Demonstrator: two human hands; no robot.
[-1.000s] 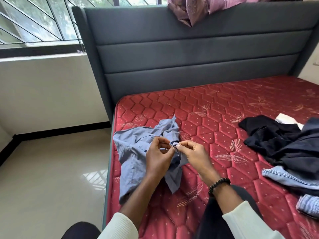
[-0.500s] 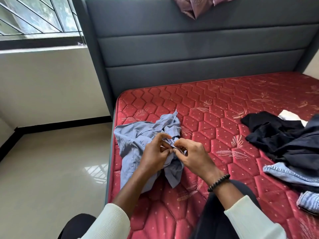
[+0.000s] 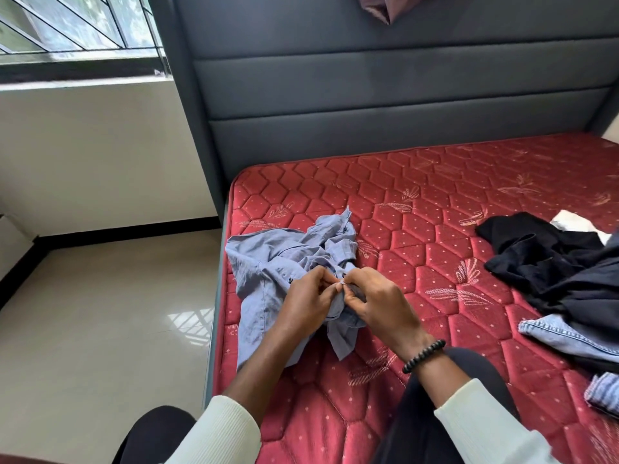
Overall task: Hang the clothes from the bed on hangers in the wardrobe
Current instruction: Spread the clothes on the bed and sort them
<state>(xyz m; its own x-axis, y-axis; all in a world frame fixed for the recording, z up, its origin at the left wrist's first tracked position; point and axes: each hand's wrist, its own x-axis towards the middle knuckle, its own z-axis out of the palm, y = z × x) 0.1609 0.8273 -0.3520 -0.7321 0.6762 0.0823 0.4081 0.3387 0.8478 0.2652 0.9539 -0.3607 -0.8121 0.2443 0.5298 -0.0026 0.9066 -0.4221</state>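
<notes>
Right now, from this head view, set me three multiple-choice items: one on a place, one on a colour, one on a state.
1. Where does the blue shirt lie?
A. near the mattress's left edge
B. on the floor
C. on the headboard

2. What colour is the mattress?
A. green
B. red
C. white

3. What are the two hands doing?
A. resting flat on the mattress
B. holding a hanger
C. pinching the shirt's fabric

Key: 1 A, the shirt sits by the bed's left edge, beside the floor. 2 B, the quilted cover is red. 3 C, the left hand and right hand meet, fingers curled on a fold of the shirt.
</notes>
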